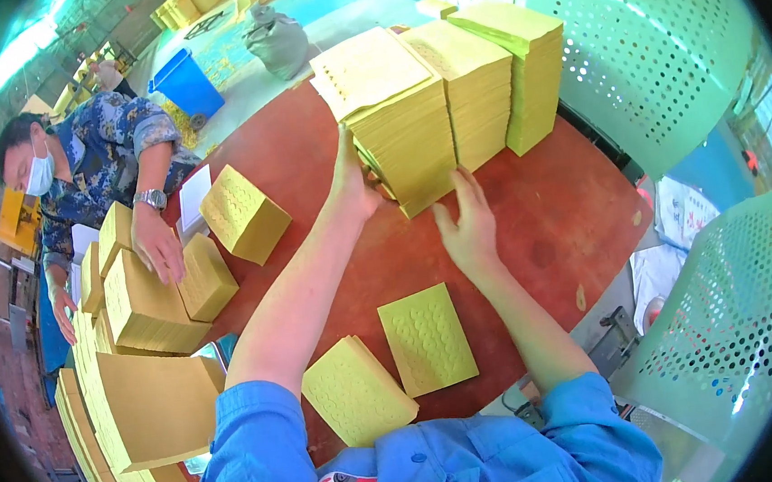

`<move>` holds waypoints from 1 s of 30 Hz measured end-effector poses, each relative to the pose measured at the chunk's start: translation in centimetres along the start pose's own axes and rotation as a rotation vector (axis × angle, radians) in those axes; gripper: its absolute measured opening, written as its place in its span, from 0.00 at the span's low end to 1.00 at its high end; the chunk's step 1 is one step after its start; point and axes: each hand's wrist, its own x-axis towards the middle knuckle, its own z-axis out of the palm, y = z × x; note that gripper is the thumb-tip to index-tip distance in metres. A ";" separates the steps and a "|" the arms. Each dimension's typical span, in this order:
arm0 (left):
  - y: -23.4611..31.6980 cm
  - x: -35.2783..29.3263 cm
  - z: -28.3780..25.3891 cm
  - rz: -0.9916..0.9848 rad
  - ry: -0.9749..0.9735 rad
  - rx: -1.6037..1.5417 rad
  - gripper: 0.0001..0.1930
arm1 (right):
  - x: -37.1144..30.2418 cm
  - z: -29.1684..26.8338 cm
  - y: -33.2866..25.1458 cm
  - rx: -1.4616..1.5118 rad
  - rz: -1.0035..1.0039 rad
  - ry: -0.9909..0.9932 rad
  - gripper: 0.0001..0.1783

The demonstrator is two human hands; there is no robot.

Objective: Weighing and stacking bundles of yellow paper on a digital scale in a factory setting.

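A tall stack of yellow embossed paper sheets (406, 149) stands at the table's far side, its top sheets slightly askew. My left hand (353, 187) is closed around its left edge, fingers partly hidden behind the paper. My right hand (468, 225) has thumb and fingers apart, its fingertips touching the stack's lower front right edge. Pressed up against its right side is a second yellow stack (482, 97), with a third stack (537, 84) beyond that. Close to my body, a thin pile of embossed sheets (358, 390) lies beside a flatter yellow piece (427, 339).
The red table (547, 219) carries a yellow block of paper (243, 216) left of my arm. A masked co-worker (106, 145) handles several yellow stacks (146, 301) at the left. Green perforated panels (652, 48) border the right. A blue bin (185, 85) stands behind.
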 end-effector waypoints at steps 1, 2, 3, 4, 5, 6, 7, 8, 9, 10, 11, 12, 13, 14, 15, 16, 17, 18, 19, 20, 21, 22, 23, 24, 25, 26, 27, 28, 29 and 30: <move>0.0 -0.2 0.8 0.004 0.027 -0.003 0.34 | 0.7 -1.7 -0.6 0.061 -0.082 0.030 0.31; 0.2 -0.6 1.5 0.000 0.027 -0.014 0.34 | 1.5 -3.7 -1.7 0.123 -0.165 0.059 0.29; 1.0 -2.1 2.4 -0.005 0.018 0.073 0.36 | 3.1 -6.2 -4.0 0.131 -0.255 0.119 0.24; 1.5 -2.6 2.3 -0.019 0.016 0.150 0.39 | 4.7 -7.6 -5.7 0.112 -0.371 0.162 0.23; 1.8 -2.7 1.9 -0.009 0.028 0.145 0.39 | 6.4 -8.7 -7.3 0.079 -0.464 0.179 0.21; 2.0 -2.7 1.4 0.118 0.016 0.184 0.41 | 8.1 -9.2 -8.8 0.075 -0.532 0.203 0.20; 2.2 -2.7 1.1 0.242 0.000 0.224 0.42 | 9.7 -9.1 -9.9 0.085 -0.538 0.199 0.20; 2.3 -2.6 1.1 0.244 0.002 0.221 0.42 | 11.2 -8.9 -10.8 0.016 -0.568 0.187 0.19; 2.5 -2.5 1.1 0.366 -0.036 0.218 0.40 | 12.5 -8.5 -11.4 -0.052 -0.598 0.177 0.19; 2.7 -2.4 1.5 0.488 -0.085 0.211 0.39 | 13.9 -8.1 -11.1 -0.061 -0.604 0.180 0.19; 3.1 -2.6 1.7 0.496 -0.089 0.208 0.39 | 15.1 -7.1 -10.3 -0.078 -0.476 0.014 0.18; 3.5 -2.8 1.9 0.498 -0.127 0.216 0.36 | 15.8 -6.3 -9.6 -0.097 -0.346 -0.149 0.18; 3.8 -3.1 1.7 0.502 -0.156 0.224 0.34 | 15.9 -5.8 -9.6 -0.094 -0.355 -0.150 0.18; 3.8 -3.3 1.7 0.509 -0.153 0.221 0.34 | 16.0 -5.4 -9.5 -0.067 -0.300 -0.154 0.17; 3.6 -3.5 1.8 0.603 -0.071 0.218 0.32 | 16.1 -5.0 -9.4 -0.042 -0.244 -0.159 0.17; 3.5 -3.9 1.8 0.693 0.015 0.214 0.31 | 16.0 -4.8 -9.6 -0.042 -0.249 -0.163 0.17; 3.5 -4.1 1.5 0.694 0.018 0.210 0.31 | 15.8 -4.7 -9.6 -0.008 -0.245 -0.134 0.16; 3.7 -4.4 1.2 0.715 -0.033 0.163 0.30 | 15.7 -4.5 -9.7 0.025 -0.239 -0.105 0.16; 3.9 -4.6 0.8 0.736 -0.085 0.119 0.29 | 15.7 -4.5 -10.1 0.024 -0.241 -0.106 0.16; 4.1 -4.7 0.4 0.736 -0.086 0.117 0.29 | 15.7 -4.6 -10.5 0.018 -0.247 -0.128 0.16; 4.4 -4.8 0.1 0.660 -0.058 0.187 0.29 | 15.6 -4.7 -10.9 0.011 -0.253 -0.149 0.16; 4.6 -4.8 -0.4 0.586 -0.028 0.258 0.29 | 15.5 -4.4 -11.2 0.012 -0.256 -0.147 0.16; 4.6 -4.7 -0.9 0.588 -0.029 0.259 0.29 | 15.3 -4.0 -11.6 0.027 -0.256 -0.149 0.16; 4.6 -4.7 -1.3 0.641 -0.050 0.305 0.29 | 15.2 -3.7 -11.9 0.043 -0.256 -0.151 0.16; 4.6 -5.1 -1.0 0.687 -0.078 0.348 0.29 | 15.1 -3.7 -11.8 0.035 -0.253 -0.146 0.16; 4.5 -5.6 -0.8 0.684 -0.088 0.346 0.29 | 15.1 -3.8 -11.6 0.041 -0.246 -0.162 0.17; 4.4 -6.1 -0.5 0.764 -0.033 0.474 0.28 | 15.1 -3.9 -11.4 0.047 -0.238 -0.178 0.18; 4.4 -7.0 -0.4 0.844 0.030 0.604 0.28 | 15.1 -4.0 -11.5 0.044 -0.236 -0.176 0.18; 4.6 -6.6 -0.9 0.843 0.026 0.604 0.28 | 15.3 -4.1 -11.7 0.060 -0.237 -0.195 0.18; 5.2 -5.7 -1.9 0.895 0.010 0.684 0.27 | 15.4 -4.2 -11.8 0.075 -0.237 -0.213 0.19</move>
